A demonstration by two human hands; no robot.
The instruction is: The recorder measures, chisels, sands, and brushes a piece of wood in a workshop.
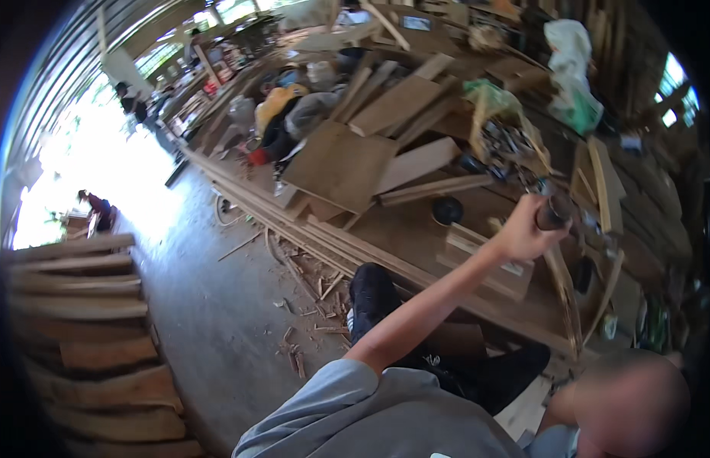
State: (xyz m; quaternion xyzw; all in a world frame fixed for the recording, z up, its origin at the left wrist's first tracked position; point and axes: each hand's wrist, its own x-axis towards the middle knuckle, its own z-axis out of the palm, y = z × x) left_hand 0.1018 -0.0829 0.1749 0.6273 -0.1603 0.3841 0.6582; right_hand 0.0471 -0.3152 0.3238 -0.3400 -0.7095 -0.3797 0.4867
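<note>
My left hand (524, 230) reaches out over the workbench, its fingers wrapped round a dark brown, round-ended cylinder (554, 213). What kind of tool it is, I cannot tell. Just below that hand runs a long pale wooden strip (562, 294). Beside my forearm lies a light wooden block (488, 263), with a round black object (448, 210) behind it. My right arm (559, 412) comes in at the lower right; a blur covers its hand, hiding the fingers and anything in them.
Loose boards (343, 164) pile up on the bench, with a plastic bag of metal pieces (511, 145) behind. Stacked planks (103, 351) stand at left. Wood scraps (297, 355) litter the concrete floor (210, 282). Another person (101, 210) is far off at left.
</note>
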